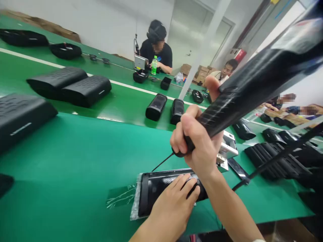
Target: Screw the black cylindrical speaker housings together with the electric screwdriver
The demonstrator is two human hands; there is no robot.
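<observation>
My right hand (198, 141) is wrapped around a large black electric screwdriver (234, 90), which slants down from the upper right. Its thin bit (163, 162) meets the upper edge of a black speaker housing (146, 193), near the left end. My left hand (174, 203) lies over the housing's front, fingers spread and resting on its perforated metal grille (168, 180). Under the housing is a translucent wrapping sheet (135, 205), with loose strands poking out at the left. My right hand and forearm hide part of the housing's right end.
Large black speaker cabinets (88, 89) stand at the left. Two smaller black speakers (156, 107) are beyond my hands. To the right are a silver device (228, 148), a phone-like black slab (238, 169) and stacked black housings (275, 159). Across the line a person (158, 50) sits near a green bottle (154, 65).
</observation>
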